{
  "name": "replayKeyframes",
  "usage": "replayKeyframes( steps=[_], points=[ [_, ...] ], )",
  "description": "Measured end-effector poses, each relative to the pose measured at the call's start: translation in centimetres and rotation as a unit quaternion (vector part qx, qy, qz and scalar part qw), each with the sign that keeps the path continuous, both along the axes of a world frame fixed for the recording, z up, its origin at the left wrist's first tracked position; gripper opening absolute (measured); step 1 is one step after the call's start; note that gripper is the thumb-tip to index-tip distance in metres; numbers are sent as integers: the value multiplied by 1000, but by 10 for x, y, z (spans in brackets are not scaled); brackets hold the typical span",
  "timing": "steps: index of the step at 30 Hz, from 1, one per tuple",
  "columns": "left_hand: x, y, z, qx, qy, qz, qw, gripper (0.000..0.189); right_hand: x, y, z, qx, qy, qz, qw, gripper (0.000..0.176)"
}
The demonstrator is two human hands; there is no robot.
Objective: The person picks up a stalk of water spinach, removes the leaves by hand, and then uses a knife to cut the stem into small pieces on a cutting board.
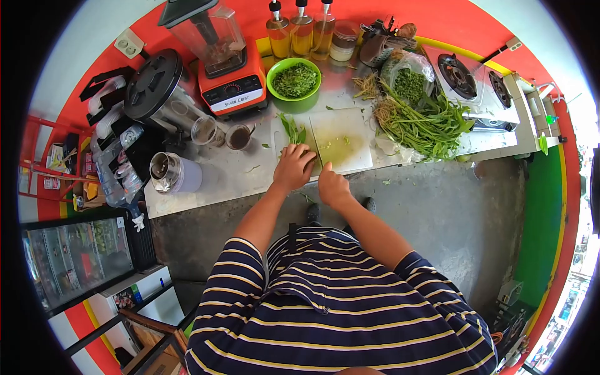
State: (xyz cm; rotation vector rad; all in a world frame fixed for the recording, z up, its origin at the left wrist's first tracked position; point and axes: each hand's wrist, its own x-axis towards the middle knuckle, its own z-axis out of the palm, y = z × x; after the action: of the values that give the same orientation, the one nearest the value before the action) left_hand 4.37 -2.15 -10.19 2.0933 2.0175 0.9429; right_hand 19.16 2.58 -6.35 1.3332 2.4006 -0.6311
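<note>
My left hand (295, 167) presses down with curled fingers on a small bunch of leafy greens (292, 130) at the left side of a white cutting board (359, 134). The leaves stick out past my fingertips, and the stems are mostly hidden under the hand. My right hand (334, 185) is closed around the handle of a knife (318, 147). Its thin blade points away from me, just right of my left hand. Green juice stains and small scraps mark the board. Behind it, a green bowl (297, 106) holds chopped greens (295, 80).
A heap of uncut greens (425, 128) lies right of the board, beside a plastic bag (409, 78). A gas stove (478, 94) stands further right. Left are a red blender (232, 87), cups (238, 137) and a steel container (181, 173). Oil bottles (301, 37) line the back.
</note>
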Motion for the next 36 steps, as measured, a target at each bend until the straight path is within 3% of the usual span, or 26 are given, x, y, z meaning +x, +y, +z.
replayKeyframes(
  steps=[32, 36],
  points=[
    [0, -1, -3, 5, -14, 17, 1000, 22, 5, 5, -1, 17, -6, 49, 999, 42],
    [4, 4, -9, 18, -30, 77, 996, 23, 11, 1, -5, 10, 13, 46, 999, 41]
  ],
)
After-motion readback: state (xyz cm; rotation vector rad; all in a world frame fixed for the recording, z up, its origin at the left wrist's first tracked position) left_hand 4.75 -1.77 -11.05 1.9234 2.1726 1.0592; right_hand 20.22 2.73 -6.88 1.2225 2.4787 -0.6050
